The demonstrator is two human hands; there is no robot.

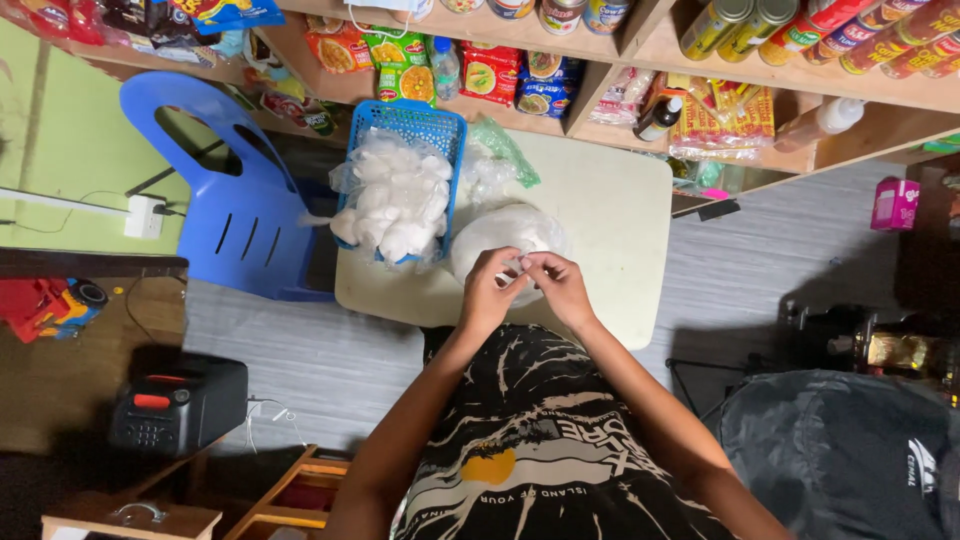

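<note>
The left hand (490, 290) and right hand (560, 285) meet fingertip to fingertip, both pinched narrowly on the thin clear plastic at the mouth of a round clear plastic bag of white powder (505, 232). The bag sits on the small pale square table (620, 230), just beyond the hands. To its left, touching it, stands a blue plastic mesh basket (425, 125) heaped with small filled white packets (392, 200). A blue plastic chair (235, 190) stands left of the table, and wooden shelves of packaged snacks and cans (600, 60) run behind.
</note>
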